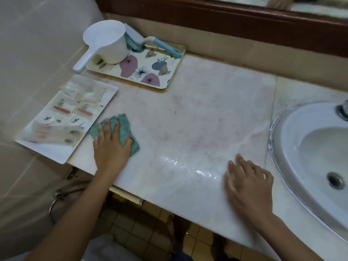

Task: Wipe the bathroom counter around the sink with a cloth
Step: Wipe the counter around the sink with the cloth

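A crumpled teal cloth [124,127] lies on the pale marble counter [197,113] near its left front corner. My left hand [111,146] presses flat on the cloth, fingers straight, covering most of it. My right hand [248,183] rests flat on the counter near the front edge, fingers spread, holding nothing. It lies just left of the white sink [308,153], which is set into the counter at the right. A wet shiny patch [188,166] lies between my hands.
A white tray of toiletries [62,119] overhangs the counter's left end beside the cloth. A floral tray [143,70] at the back left carries a white scoop [107,42] and a blue brush [150,44]. A faucet base [341,110] sits at the sink's back rim. Tiled wall stands at left.
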Motion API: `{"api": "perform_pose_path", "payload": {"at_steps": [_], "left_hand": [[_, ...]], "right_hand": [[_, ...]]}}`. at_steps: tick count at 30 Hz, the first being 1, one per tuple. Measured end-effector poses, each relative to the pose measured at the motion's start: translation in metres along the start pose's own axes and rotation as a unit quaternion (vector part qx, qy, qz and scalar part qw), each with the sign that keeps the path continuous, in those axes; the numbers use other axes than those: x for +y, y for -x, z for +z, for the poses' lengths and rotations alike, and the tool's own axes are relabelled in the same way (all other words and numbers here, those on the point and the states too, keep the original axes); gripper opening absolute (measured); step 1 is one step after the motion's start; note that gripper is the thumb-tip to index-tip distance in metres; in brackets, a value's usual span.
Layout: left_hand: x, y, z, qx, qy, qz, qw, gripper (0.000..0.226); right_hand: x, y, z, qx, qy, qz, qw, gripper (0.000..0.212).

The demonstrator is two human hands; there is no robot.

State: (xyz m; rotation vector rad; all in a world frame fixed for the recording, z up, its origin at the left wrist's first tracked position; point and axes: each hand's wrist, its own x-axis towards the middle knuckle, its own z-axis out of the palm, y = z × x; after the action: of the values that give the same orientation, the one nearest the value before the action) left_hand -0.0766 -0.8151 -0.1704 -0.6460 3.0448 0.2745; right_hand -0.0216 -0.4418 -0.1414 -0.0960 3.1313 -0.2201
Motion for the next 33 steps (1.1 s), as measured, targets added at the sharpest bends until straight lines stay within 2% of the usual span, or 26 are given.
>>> {"api": "perform_pose_path", "payload": {"at_steps": [3,6,8,10,14,18,22,25,27,30,33], "left_hand": [[0.047,0.060,0.010,0.029,0.034,-0.049,0.998,0.067],[0.104,0.127,0.024,0.009,0.043,0.012,0.999,0.071],[0.142,0.158,0.034,-0.011,0.051,0.074,0.996,0.071],[0.175,0.176,0.040,-0.030,0.049,0.148,0.987,0.071],[0.228,0.186,0.048,-0.068,0.054,0.297,0.951,0.073],[0.281,0.206,0.059,-0.108,0.039,0.417,0.902,0.072],[0.315,0.254,0.064,-0.150,0.040,0.415,0.897,0.078],[0.319,0.269,0.060,-0.195,0.026,0.415,0.888,0.082],[0.317,0.261,0.048,-0.233,0.039,0.434,0.869,0.079],[0.295,0.227,0.029,-0.256,0.146,0.455,0.840,0.063],[0.254,0.188,0.018,-0.194,0.199,0.421,0.864,0.060]], "right_hand": [[0.000,-0.001,-0.001,-0.013,-0.016,0.009,1.000,0.045],[0.006,-0.003,-0.006,-0.039,-0.054,-0.005,0.998,0.048],[0.017,0.000,-0.014,-0.049,-0.124,0.002,0.991,0.047],[0.032,0.013,-0.023,-0.004,-0.181,0.027,0.983,0.043],[0.076,0.059,-0.039,0.139,-0.183,0.113,0.967,0.042],[0.115,0.100,-0.044,0.202,-0.197,0.234,0.930,0.046],[0.125,0.127,-0.046,0.226,-0.245,0.340,0.879,0.037],[0.119,0.138,-0.040,0.238,-0.259,0.365,0.862,0.038],[0.110,0.139,-0.033,0.225,-0.260,0.337,0.876,0.044],[0.087,0.121,-0.026,0.171,-0.226,0.231,0.931,0.043],[0.066,0.089,-0.014,0.066,-0.137,0.128,0.980,0.048]]}}
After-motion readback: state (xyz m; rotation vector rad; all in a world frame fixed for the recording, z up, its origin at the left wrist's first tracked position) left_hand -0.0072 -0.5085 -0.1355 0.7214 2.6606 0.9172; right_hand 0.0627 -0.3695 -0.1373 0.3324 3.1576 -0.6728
